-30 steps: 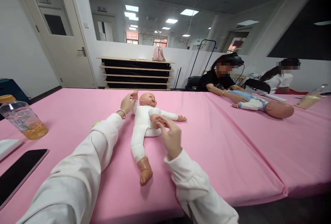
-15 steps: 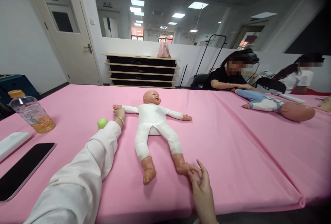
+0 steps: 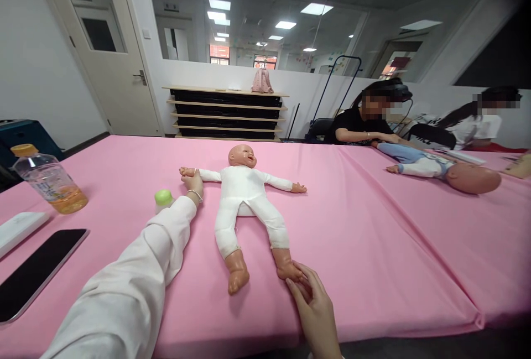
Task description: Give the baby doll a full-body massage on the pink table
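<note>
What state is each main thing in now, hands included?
White doll: on its back, limbs spread
Left hand: touching the doll's outstretched arm
Right hand: touching the doll's foot
Bottle: capped, partly filled
Small container: green cap on
Phone: face up, screen dark
Door: shut
Clothed doll: lying down

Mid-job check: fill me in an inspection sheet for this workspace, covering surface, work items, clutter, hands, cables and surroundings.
Surface: pink cover, with a long crease on the right side.
Work items: doll on its back, arms spread, legs apart.
Clutter: bottle, phone and white object at left; green-topped item beside the left sleeve, partly hidden.
Left hand: at the doll's wrist; firmness of grip unclear.
Right hand: fingers at the doll's toes, on the foot nearer that hand.
Cables: one thin dark cord by a co-worker's headset.
Surroundings: two people at right, second doll, shelf, backpack, door.
</note>
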The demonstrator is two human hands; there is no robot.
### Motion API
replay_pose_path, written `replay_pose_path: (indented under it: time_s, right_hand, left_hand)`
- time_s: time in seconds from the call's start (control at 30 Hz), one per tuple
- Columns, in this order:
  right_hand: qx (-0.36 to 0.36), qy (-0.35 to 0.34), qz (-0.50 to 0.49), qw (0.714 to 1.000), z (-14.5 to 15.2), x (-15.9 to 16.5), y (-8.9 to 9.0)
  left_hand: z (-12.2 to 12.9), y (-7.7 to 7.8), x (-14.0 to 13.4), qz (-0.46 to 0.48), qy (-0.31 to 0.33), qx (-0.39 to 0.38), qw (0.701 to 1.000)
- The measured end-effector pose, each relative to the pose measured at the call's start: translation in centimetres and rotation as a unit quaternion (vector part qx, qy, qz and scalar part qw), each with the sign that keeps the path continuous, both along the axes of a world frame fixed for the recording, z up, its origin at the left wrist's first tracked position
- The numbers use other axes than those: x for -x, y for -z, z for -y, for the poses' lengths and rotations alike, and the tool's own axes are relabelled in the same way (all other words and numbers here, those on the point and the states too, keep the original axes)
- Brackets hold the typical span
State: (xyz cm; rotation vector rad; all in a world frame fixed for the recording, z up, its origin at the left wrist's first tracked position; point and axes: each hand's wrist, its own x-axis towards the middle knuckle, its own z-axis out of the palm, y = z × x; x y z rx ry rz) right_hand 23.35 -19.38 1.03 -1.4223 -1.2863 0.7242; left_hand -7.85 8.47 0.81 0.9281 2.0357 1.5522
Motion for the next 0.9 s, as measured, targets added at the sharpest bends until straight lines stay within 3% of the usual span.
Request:
replay_pose_path:
  time_s: [0.13,0.23,0.33,0.43,0.5,0.57,0.63,0.7,0.8,0.9]
  right_hand:
    - [-0.045,0.024,0.079,0.996,-0.8,-0.7,-1.6]
    - [-0.131,0.063,0.136,0.98,-2.7,-1.5,-5.0]
    - [-0.211,0.059,0.175,0.96,-5.8,-1.2,-9.0]
    - [-0.269,0.01,0.203,0.941,-8.9,1.0,-11.2]
    - [-0.281,-0.064,0.223,0.931,-10.5,3.3,-11.1]
    - [-0.278,-0.156,0.259,0.912,-11.5,5.8,-9.8]
    - [-0.284,-0.221,0.336,0.87,-11.8,8.1,-8.1]
    - [-0.284,-0.245,0.435,0.819,-11.8,9.9,-6.6]
    - [-0.266,-0.239,0.542,0.76,-11.4,11.6,-5.5]
    - [-0.246,-0.234,0.572,0.747,-11.2,12.5,-5.6]
  left_hand:
    - [0.3,-1.7,-0.6,0.041,-0.047,0.007,0.998]
    - [-0.2,-4.2,-1.2,0.027,-0.03,-0.02,0.999]
    - [-0.8,-7.0,-2.2,-0.093,0.065,-0.055,0.992]
    - [-0.9,-9.1,-3.8,-0.237,0.197,-0.089,0.947]
    - [-0.7,-9.8,-5.1,-0.314,0.27,-0.097,0.905]
    - [-0.5,-10.0,-6.4,-0.414,0.342,-0.088,0.839]
    - [-0.4,-9.9,-7.5,-0.498,0.405,-0.081,0.763]
    - [-0.4,-9.6,-8.2,-0.531,0.45,-0.088,0.713]
    - [-0.5,-9.3,-8.6,-0.551,0.485,-0.087,0.674]
    - [-0.6,-9.2,-8.6,-0.557,0.489,-0.076,0.667]
